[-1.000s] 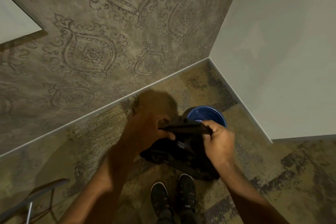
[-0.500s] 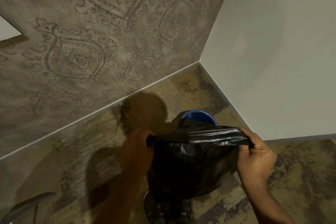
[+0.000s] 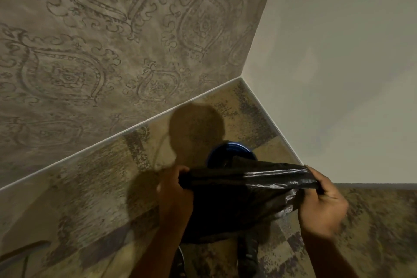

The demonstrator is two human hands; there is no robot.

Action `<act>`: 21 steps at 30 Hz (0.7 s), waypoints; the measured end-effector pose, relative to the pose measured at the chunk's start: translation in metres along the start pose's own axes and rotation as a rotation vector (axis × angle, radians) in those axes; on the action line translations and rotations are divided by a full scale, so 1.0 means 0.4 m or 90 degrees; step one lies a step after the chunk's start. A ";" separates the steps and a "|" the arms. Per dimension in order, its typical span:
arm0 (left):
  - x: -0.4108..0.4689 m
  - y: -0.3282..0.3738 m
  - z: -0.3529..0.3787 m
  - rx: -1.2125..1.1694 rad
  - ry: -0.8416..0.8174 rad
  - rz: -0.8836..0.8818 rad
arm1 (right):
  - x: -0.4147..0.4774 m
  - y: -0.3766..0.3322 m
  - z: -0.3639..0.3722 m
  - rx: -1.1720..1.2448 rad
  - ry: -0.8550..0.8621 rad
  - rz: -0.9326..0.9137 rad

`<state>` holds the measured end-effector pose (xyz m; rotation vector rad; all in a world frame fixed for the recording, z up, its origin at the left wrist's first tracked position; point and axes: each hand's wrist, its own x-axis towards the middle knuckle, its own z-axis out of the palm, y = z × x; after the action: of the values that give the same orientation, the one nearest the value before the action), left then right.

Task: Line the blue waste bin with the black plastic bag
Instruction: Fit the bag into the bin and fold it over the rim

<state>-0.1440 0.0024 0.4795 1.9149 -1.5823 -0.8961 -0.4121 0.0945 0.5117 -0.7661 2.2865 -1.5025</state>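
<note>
The black plastic bag (image 3: 234, 201) hangs stretched wide between my two hands, its top edge pulled taut. My left hand (image 3: 174, 192) grips the bag's left end and my right hand (image 3: 322, 205) grips its right end. Just beyond the bag, on the carpet in the room's corner, stands the blue waste bin (image 3: 228, 150); only the far part of its rim and inside shows, the rest is hidden behind the bag.
A patterned wall (image 3: 112, 52) runs along the left and a plain pale wall (image 3: 338, 63) along the right, meeting at a corner behind the bin. My shoes (image 3: 249, 253) show below the bag on the patterned carpet (image 3: 90, 187).
My hands have moved apart, stretching the bunched bag out wide. The right hand went further right; the bag now covers more of the bin.
</note>
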 end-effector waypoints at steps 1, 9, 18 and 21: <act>0.001 0.003 0.018 0.008 0.032 -0.006 | 0.022 0.017 -0.004 0.008 -0.009 -0.007; 0.030 0.085 0.207 -0.211 0.133 -0.186 | 0.236 0.171 -0.023 0.086 -0.127 0.157; 0.089 0.102 0.296 -0.215 0.186 -0.120 | 0.400 0.195 0.005 0.128 -0.080 0.197; 0.096 0.073 0.311 -0.218 0.194 -0.146 | 0.404 0.213 0.009 0.107 -0.088 0.209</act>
<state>-0.2520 -0.0369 0.4121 1.8971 -0.9795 -0.8535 -0.5645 0.0244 0.4391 -0.4102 2.0345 -1.4189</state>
